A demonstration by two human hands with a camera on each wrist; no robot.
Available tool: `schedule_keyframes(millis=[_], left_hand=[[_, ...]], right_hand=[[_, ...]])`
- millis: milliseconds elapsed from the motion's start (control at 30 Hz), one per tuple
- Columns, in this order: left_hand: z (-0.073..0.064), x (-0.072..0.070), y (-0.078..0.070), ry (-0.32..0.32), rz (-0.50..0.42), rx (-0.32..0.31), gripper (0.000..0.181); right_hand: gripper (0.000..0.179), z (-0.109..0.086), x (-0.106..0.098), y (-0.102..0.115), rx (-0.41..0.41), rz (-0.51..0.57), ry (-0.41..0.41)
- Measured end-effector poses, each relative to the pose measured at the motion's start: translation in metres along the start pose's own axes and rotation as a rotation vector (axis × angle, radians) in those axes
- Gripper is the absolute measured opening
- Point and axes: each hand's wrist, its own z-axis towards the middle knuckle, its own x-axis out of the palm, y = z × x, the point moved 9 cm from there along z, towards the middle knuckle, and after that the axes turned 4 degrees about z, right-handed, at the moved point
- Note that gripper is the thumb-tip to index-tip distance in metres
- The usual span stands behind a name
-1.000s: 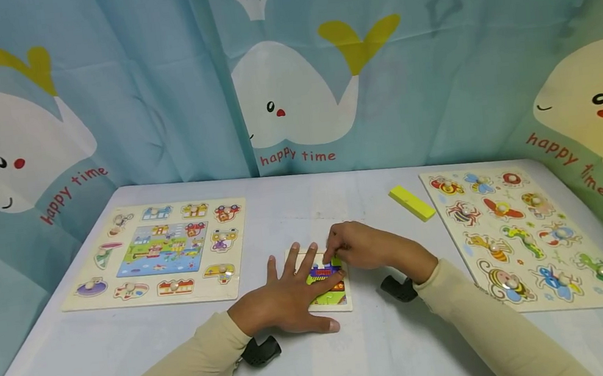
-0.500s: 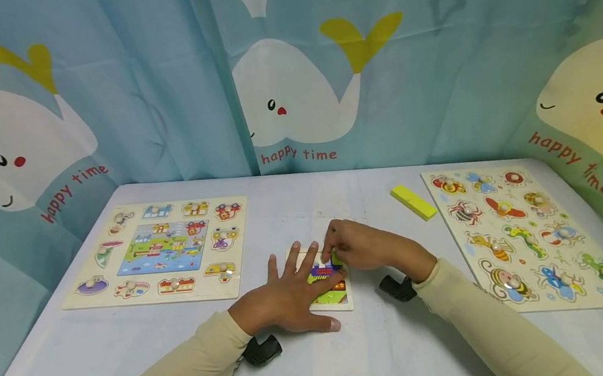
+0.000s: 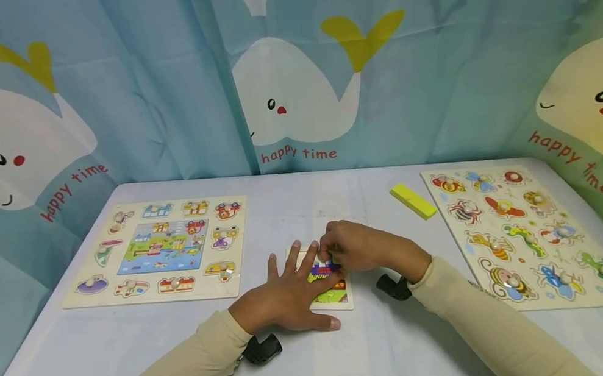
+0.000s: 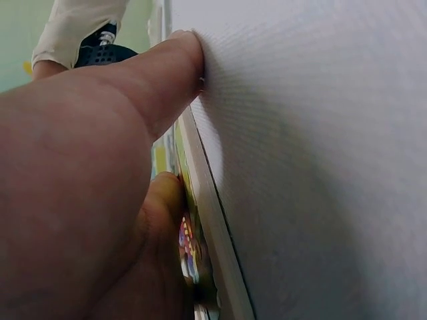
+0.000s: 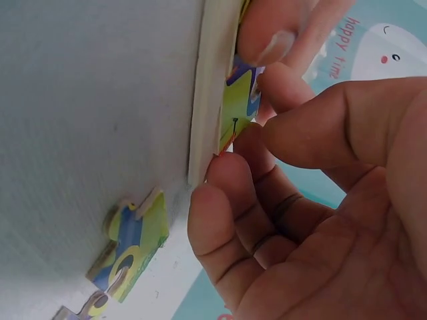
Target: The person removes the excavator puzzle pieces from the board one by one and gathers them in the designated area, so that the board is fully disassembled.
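Note:
My left hand [image 3: 286, 303] lies with fingers spread over a small jigsaw puzzle [image 3: 329, 297] in a pale wooden tray at the table's middle. One finger crosses its purple and orange picture, and the thumb rests beyond the tray's near edge. At the upper right corner, the bent fingers of my right hand [image 3: 361, 246] pinch a green jigsaw piece [image 5: 237, 100]. In the right wrist view that piece sits right at the rim of the tray [image 5: 205, 93], partly covered by fingertips. The left wrist view shows the thumb [image 4: 173, 73] beside the tray's edge.
A knobbed vehicle puzzle board [image 3: 70, 298] lies on the left, an insect puzzle board [image 3: 450, 240] on the right. Near the latter is a yellow block [image 3: 412, 201]. Loose jigsaw pieces [image 5: 143, 233] show in the right wrist view. A whale-print curtain [image 3: 177, 103] stands behind the table.
The right hand has shifted slightly left at the tray's upper corner. Less of the green piece shows beside its fingers. The left hand stays in place.

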Motion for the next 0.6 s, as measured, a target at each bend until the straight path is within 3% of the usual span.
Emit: schedule_keyframes(millis=[367,600], left_hand=[[0.001,-0.0005,-0.0005,-0.004,0.009,0.012,0.079],[0.0008,0.0005,0.0006,0.008,-0.007,0.004,0.079]], right_hand=[[0.026,-0.0023,-0.0068,0.0056,-0.068,0.005,-0.016],[0.026,-0.004,-0.0067,-0.003,-0.057,0.023,-0.034]])
